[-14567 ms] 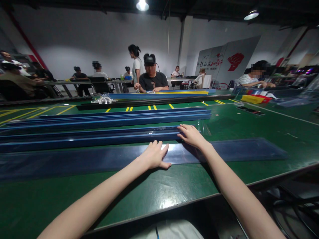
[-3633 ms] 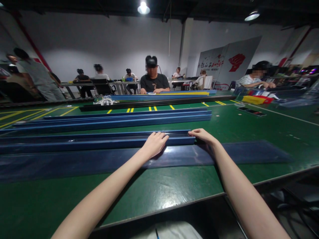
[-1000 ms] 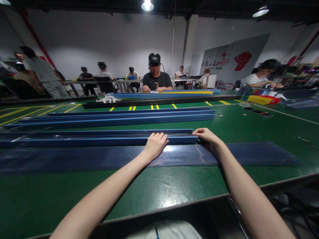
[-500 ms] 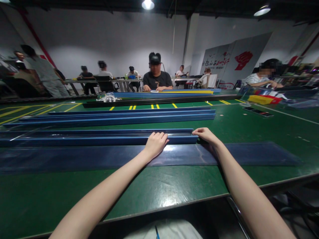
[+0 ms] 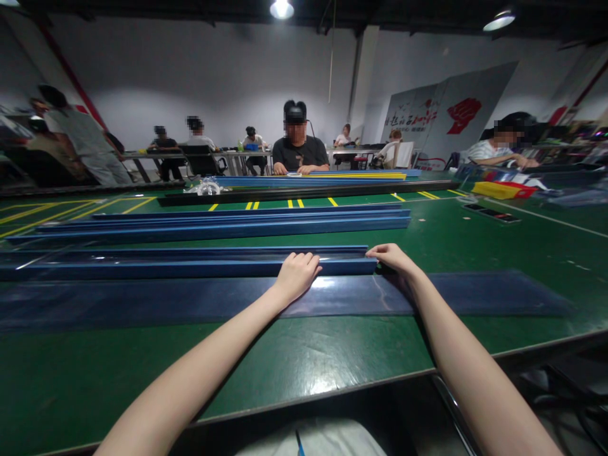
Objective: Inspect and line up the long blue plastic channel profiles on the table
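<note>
Both forearms are bare, running past the near edge of the green tabletop (image 5: 308, 354) with the skin uncovered up to where the view cuts them off. The left hand (image 5: 299, 277) and right hand (image 5: 392, 256) are bare too, slim at the wrist. Below that tabletop edge shows a pale, greyish-white garment (image 5: 332, 438), softly creased. A thin dark line (image 5: 299, 442) runs down it, turning blue at its lower end; whether cord or print, I cannot tell.
</note>
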Demonstrator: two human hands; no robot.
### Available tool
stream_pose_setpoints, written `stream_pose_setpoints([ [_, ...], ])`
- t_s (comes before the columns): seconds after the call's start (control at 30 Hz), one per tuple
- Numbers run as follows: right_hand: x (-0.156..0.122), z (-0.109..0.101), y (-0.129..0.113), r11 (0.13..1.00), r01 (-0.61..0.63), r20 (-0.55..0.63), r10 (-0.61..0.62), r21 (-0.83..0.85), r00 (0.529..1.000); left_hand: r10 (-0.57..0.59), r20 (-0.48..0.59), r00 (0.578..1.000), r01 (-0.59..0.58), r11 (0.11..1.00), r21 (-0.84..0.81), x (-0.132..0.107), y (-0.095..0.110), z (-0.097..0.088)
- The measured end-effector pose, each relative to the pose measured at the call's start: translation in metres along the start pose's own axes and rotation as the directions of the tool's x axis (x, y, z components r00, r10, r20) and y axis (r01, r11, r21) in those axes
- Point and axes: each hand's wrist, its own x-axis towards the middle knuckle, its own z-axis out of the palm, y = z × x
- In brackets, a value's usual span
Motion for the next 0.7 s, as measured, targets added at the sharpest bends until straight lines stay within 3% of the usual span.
stream_pose_setpoints([
  [0.7, 0.0015, 0.0003, 0.0044, 0.992, 0.033, 0.012, -0.032, -0.126, 0.999, -0.009, 0.039, 0.999, 0.009, 1.000, -0.017, 0.0007, 0.0009, -0.0027],
])
